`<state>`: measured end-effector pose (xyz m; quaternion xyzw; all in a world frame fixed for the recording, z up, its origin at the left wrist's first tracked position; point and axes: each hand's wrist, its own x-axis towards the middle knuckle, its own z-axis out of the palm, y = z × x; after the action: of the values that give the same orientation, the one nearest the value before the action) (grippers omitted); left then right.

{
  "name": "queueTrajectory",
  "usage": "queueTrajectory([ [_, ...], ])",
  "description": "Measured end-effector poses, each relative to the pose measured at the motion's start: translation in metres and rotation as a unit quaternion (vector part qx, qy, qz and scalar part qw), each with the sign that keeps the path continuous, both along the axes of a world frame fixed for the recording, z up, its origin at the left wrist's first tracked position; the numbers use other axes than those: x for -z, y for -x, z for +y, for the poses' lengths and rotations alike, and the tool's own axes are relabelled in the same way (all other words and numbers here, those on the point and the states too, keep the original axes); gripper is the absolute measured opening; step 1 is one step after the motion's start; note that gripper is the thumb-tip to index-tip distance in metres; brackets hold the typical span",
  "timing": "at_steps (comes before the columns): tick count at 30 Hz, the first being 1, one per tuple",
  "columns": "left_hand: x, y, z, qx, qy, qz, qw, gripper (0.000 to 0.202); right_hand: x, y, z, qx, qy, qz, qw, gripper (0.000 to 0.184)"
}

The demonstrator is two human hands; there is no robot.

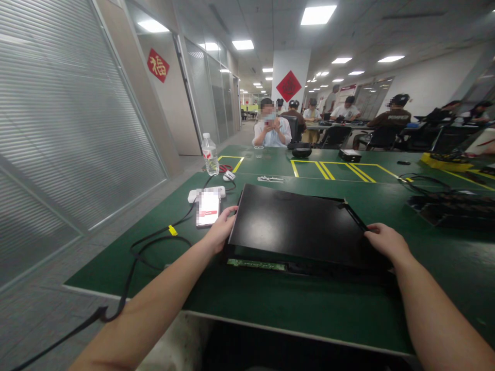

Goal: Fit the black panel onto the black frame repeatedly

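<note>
A glossy black display panel [290, 221] lies in front of me over the table, slightly skewed. Its near edge shows a thin green circuit board [255, 265] at the left. Along the right side a narrow black frame [356, 216] juts out from under the panel, with a small pale bit at its far corner. My left hand [223, 226] grips the left edge, fingers partly hidden behind it. On the opposite side, my right hand [389, 242] pinches the right edge, the thumb on top. Just beyond my left hand lies a phone [208, 206] with a lit screen.
On the green table [127, 257], a black cable [143, 239] with a yellow tag runs past my left arm. A white power strip [193, 195] and a water bottle [210, 154] stand farther left. Dark cabled parts [456, 208] lie at right. A person [273, 126] sits across.
</note>
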<state>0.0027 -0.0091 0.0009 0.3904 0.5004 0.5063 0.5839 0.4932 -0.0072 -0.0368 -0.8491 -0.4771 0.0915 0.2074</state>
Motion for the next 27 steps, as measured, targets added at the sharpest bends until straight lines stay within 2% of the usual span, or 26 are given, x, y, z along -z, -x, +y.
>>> queueTrajectory([
  [6, 0.000, -0.001, 0.000, 0.007, -0.076, -0.003, 0.997, 0.050, -0.001, 0.002, -0.001, -0.008, 0.011, -0.002, 1.000, 0.038],
  [15, -0.001, -0.002, 0.004, -0.005, -0.042, -0.014, 0.999, 0.042, -0.008, 0.003, -0.005, -0.002, 0.006, -0.018, 1.000, 0.035],
  [20, -0.002, -0.001, 0.001, -0.009, -0.009, 0.021, 1.000, 0.041, -0.011, 0.006, -0.008, 0.008, 0.015, -0.014, 1.000, 0.036],
  [27, -0.002, -0.002, 0.001, -0.017, -0.071, 0.011, 0.997, 0.042, -0.009, 0.004, -0.008, 0.003, -0.002, 0.001, 1.000, 0.034],
])
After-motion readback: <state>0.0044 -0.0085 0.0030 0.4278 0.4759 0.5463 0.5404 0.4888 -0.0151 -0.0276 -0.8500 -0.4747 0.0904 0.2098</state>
